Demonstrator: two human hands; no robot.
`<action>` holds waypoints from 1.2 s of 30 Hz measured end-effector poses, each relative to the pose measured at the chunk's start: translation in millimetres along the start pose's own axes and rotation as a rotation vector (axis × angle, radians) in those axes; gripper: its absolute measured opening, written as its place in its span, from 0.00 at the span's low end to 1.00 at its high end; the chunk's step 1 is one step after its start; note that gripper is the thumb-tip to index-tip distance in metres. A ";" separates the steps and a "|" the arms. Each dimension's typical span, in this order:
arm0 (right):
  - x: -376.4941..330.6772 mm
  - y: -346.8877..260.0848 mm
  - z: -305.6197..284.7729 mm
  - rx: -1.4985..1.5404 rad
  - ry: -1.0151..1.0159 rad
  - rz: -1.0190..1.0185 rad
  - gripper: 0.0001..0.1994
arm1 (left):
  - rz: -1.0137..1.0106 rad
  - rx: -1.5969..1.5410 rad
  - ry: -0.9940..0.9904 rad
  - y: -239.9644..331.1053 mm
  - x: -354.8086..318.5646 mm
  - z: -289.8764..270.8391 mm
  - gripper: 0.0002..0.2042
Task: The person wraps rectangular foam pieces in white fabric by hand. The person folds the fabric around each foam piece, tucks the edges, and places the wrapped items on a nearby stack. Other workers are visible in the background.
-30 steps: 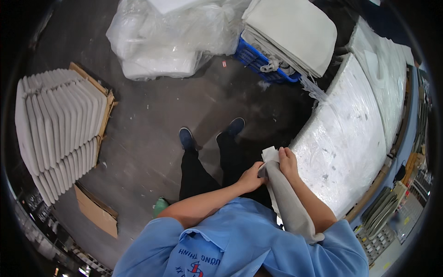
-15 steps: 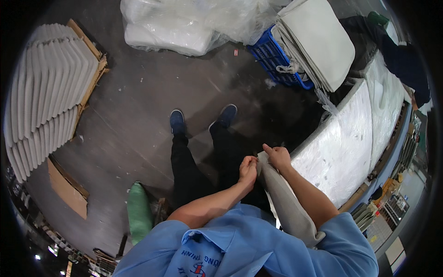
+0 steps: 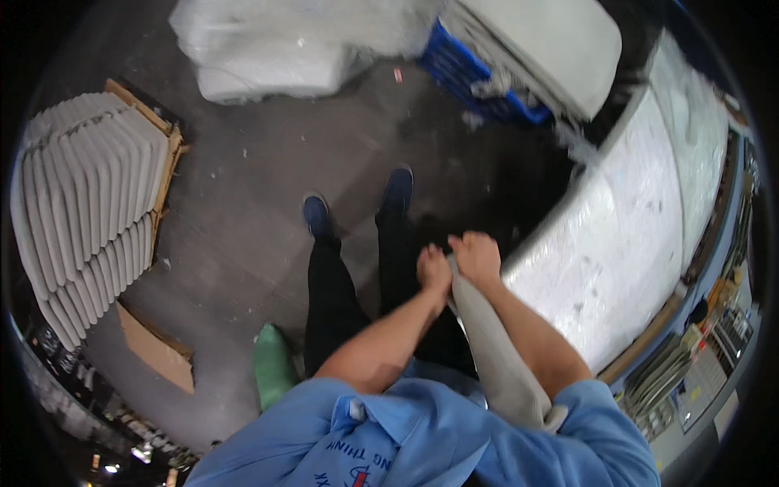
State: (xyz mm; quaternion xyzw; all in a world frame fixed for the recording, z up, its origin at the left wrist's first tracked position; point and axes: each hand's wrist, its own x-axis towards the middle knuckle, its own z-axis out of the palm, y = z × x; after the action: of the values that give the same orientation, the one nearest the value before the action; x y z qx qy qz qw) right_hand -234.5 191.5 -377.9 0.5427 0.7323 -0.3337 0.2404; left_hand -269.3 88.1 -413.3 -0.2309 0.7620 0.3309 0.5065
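Both hands are closed on the narrow top end of a light-grey fabric cushion [image 3: 505, 355], side by side at that tip. My left hand [image 3: 436, 269] pinches the left edge of the cover, its fingers curled in. My right hand [image 3: 477, 258] wraps round the right edge, knuckles up. The cushion runs from the hands down along my right forearm and rests against my blue shirt. What lies inside my fingers is hidden.
Grey padded pieces [image 3: 97, 195] stand stacked at the left beside cardboard [image 3: 158, 349]. A green sack [image 3: 274, 369] lies near my left leg. Plastic-wrapped white bundles [image 3: 284, 49] lie ahead. A blue crate [image 3: 454, 65] holds pale sheets [image 3: 560, 49]; a film-wrapped surface [image 3: 600, 252] flanks my right.
My right hand's thumb and fingers have closed more tightly over the cushion's tip, and both hands have moved slightly up and left. My view has turned a little, shifting the surroundings.
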 end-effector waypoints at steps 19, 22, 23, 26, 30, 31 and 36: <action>-57.7 31.5 -12.4 -0.168 0.027 -0.027 0.22 | 0.027 0.483 -0.415 -27.5 -28.9 -2.9 0.38; -51.8 29.4 -7.2 -0.181 0.066 -0.091 0.21 | 0.035 0.384 -0.277 -30.6 -34.4 4.2 0.34; -52.2 32.8 -8.3 -0.225 -0.011 -0.067 0.18 | 0.003 0.307 -0.248 -30.9 -34.2 6.2 0.34; -45.8 31.2 3.7 -0.132 0.037 -0.101 0.19 | -0.155 0.112 -0.148 -38.2 -20.4 12.4 0.31; -37.0 40.1 17.4 -0.157 0.037 -0.170 0.17 | -0.326 -0.193 -0.064 -52.5 -12.0 24.5 0.29; -32.1 36.9 11.3 -0.183 0.018 -0.166 0.15 | -0.309 -0.245 -0.062 -47.5 -5.1 29.8 0.29; 4.0 27.1 3.8 -0.090 -0.066 -0.253 0.11 | -0.317 -0.277 0.053 -43.7 35.6 53.4 0.25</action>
State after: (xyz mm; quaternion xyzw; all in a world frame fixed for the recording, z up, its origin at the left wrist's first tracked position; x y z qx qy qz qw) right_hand -209.8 196.3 -389.4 0.4234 0.8008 -0.3460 0.2445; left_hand -219.8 97.4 -472.4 -0.4242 0.6764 0.3426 0.4952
